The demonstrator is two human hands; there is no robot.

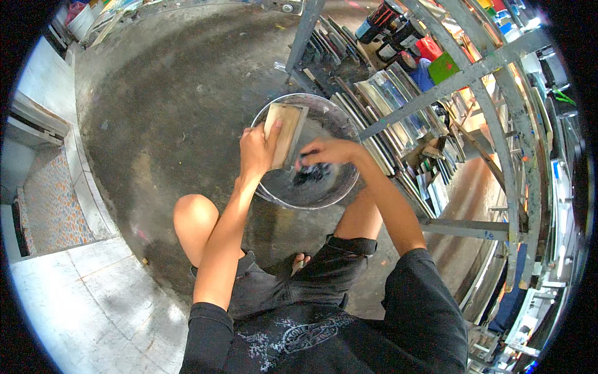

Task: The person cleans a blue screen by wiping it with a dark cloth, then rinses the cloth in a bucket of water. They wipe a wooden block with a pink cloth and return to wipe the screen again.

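Note:
In front of me is a round metal basin (pixel 343 180), grey and stained inside, with wet-looking dark residue at its bottom. My left hand (pixel 259 145) grips a flat wooden piece with a pale edge strip (pixel 287 140), perhaps a squeegee or small frame. It is tilted over the basin's left side, the thumb lying on its face. Above the basin's middle, my right hand (pixel 329 152) has curled, motion-blurred fingers close to the wooden piece. Just below those fingers shows a dark, blurred mass (pixel 314 174), maybe a rag; whether the fingers hold it is unclear.
A grey metal rack (pixel 411 105) borders the basin's right side. Stacked flat frames (pixel 392 112) fill its lower level, with dark tins and bottles (pixel 390 37) behind. Concrete floor (pixel 154 103) surrounds the basin; white tiles (pixel 93 290) lie at lower left. My knees flank the basin's near side.

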